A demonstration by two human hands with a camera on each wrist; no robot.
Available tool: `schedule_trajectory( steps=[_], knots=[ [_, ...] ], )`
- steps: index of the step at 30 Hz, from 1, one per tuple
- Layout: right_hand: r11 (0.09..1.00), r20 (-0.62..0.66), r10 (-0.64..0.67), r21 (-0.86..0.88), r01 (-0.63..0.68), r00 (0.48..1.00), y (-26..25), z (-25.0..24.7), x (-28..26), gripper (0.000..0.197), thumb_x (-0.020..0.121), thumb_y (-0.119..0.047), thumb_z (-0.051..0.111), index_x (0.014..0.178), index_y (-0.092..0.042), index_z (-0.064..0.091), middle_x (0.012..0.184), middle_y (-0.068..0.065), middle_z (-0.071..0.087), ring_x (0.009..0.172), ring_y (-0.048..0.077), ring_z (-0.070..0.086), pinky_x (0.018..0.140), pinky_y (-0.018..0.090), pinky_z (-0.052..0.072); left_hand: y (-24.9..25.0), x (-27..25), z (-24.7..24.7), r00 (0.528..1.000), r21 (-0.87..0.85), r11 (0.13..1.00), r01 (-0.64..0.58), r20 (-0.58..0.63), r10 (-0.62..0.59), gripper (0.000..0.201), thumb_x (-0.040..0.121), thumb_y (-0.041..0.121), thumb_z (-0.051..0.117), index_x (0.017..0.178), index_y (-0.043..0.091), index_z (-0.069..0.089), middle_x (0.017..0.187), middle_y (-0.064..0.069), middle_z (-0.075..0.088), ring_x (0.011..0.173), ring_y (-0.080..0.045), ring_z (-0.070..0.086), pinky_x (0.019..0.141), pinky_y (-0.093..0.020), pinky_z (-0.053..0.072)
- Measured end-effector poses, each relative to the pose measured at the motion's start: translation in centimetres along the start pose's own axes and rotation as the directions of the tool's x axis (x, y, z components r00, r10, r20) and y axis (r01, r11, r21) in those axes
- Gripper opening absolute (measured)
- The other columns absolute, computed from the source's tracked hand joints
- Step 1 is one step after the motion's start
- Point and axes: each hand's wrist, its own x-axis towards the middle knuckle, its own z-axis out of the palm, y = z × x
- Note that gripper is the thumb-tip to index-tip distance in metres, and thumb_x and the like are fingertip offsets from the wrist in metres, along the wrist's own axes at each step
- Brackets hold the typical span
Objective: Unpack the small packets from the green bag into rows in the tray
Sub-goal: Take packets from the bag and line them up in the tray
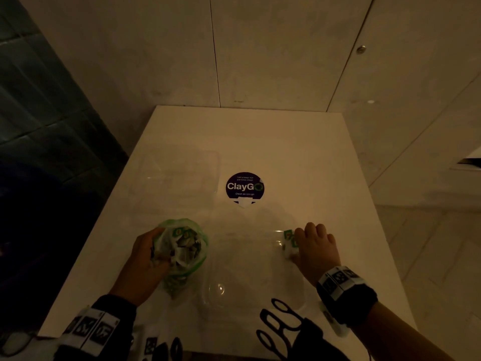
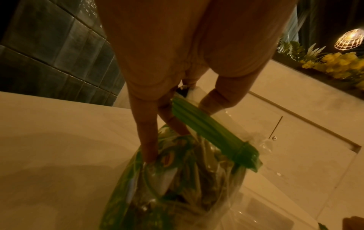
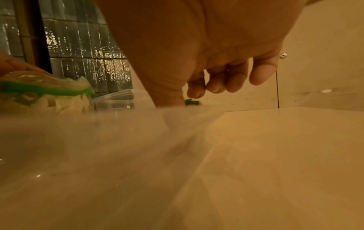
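Note:
A green zip bag [image 1: 187, 246] full of small packets stands open on the white table, left of a clear plastic tray [image 1: 216, 290]. My left hand [image 1: 156, 254] grips the bag's mouth; in the left wrist view its fingers [image 2: 145, 124] reach inside while the thumb pinches the green zip strip [image 2: 206, 130]. My right hand [image 1: 312, 243] holds one small green-and-white packet [image 1: 289, 237] low at the tray's far right corner. In the right wrist view the curled fingers [image 3: 206, 84] hang above the packet [image 3: 191, 102], mostly hidden behind the blurred tray wall [image 3: 118, 140].
A second clear container [image 1: 177, 178] lies at the far left of the table, beside a round ClayGo sticker [image 1: 244, 186]. A black looped object [image 1: 278, 321] lies at the near edge. Cabinet doors [image 1: 286, 61] stand behind the table, and dark tiles [image 1: 39, 113] are on the left.

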Motion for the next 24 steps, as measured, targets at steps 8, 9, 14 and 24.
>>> schedule_trajectory(
  steps=[8,9,14,24],
  knots=[
    [0.955,0.001,-0.245,-0.174,0.242,0.969,-0.2,0.8,-0.7,0.047,0.053,-0.030,0.080,0.098,-0.037,0.068,0.098,0.000,0.065,0.086,0.025,0.057,0.066,0.039,0.050,0.1,0.1,-0.1,1.000,-0.013,1.000,-0.004,-0.009,0.004,0.064,0.083,-0.005,0.061,0.137,0.020,0.037,0.130,0.004,0.034,0.111,-0.014,0.042,0.093,-0.032,0.040],
    [0.953,0.008,-0.242,-0.184,0.239,0.970,-0.2,0.8,-0.7,0.044,0.056,-0.031,0.079,0.098,-0.037,0.068,0.100,0.000,0.065,0.088,0.026,0.056,0.068,0.040,0.050,0.1,0.1,-0.1,1.000,-0.017,1.000,-0.009,-0.011,0.008,0.064,0.083,-0.005,0.062,0.135,0.021,0.037,0.129,0.004,0.034,0.111,-0.014,0.042,0.092,-0.031,0.039],
    [0.967,0.021,-0.211,-0.141,0.212,0.977,-0.3,0.1,-0.6,0.047,0.054,-0.038,0.079,0.100,-0.040,0.068,0.096,-0.002,0.063,0.086,0.024,0.055,0.066,0.039,0.049,0.2,0.1,0.0,0.999,-0.027,0.999,-0.037,-0.021,0.036,0.062,0.081,-0.005,0.064,0.124,0.030,0.036,0.126,0.006,0.035,0.110,-0.013,0.043,0.090,-0.027,0.037],
    [0.988,0.037,-0.153,-0.028,0.154,0.988,-0.7,-1.1,0.1,0.044,0.083,-0.048,0.049,0.125,-0.039,0.054,0.110,0.000,0.054,0.106,0.025,0.044,0.087,0.041,0.039,-0.4,0.7,0.0,1.000,-0.031,0.999,-0.015,0.020,0.016,0.062,0.084,-0.001,0.062,0.131,0.030,0.035,0.129,0.007,0.035,0.113,-0.014,0.044,0.090,-0.031,0.042]
  ],
)
